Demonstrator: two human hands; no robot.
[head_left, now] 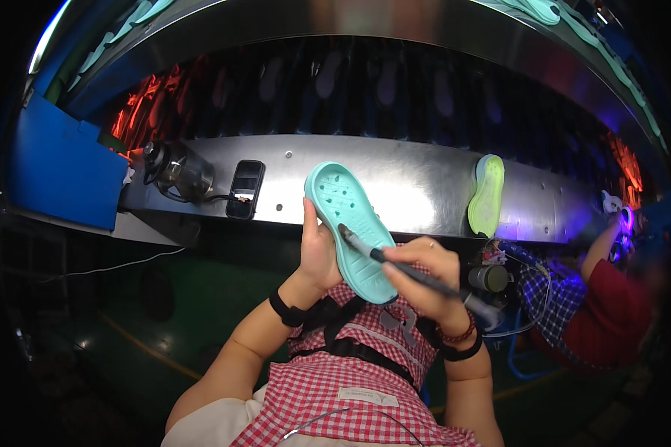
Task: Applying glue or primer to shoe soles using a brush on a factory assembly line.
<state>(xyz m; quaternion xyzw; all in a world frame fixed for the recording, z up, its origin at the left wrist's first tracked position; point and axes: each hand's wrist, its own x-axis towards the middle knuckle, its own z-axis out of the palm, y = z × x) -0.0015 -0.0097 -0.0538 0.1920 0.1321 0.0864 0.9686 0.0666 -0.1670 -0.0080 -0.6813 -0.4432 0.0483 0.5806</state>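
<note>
A turquoise shoe sole point(341, 195) is tilted in front of me, its hollowed inner side facing up with several small holes at the far end. My left hand point(320, 249) grips it along its left edge. In my right hand point(434, 281) is a brush point(404, 267) with a dark handle, held from the right side. Its bristle tip rests on or just over the middle of the sole's inner face; actual contact is hard to make out.
On the metal ledge stand a dark glass jug point(183, 173), a black tray point(246, 189) and a yellow-green sole point(487, 195). Beyond runs a dark conveyor point(358, 89) bearing soles. A blue cabinet point(67, 160) is at left. A co-worker in red point(619, 316) sits at right near a round container point(488, 279).
</note>
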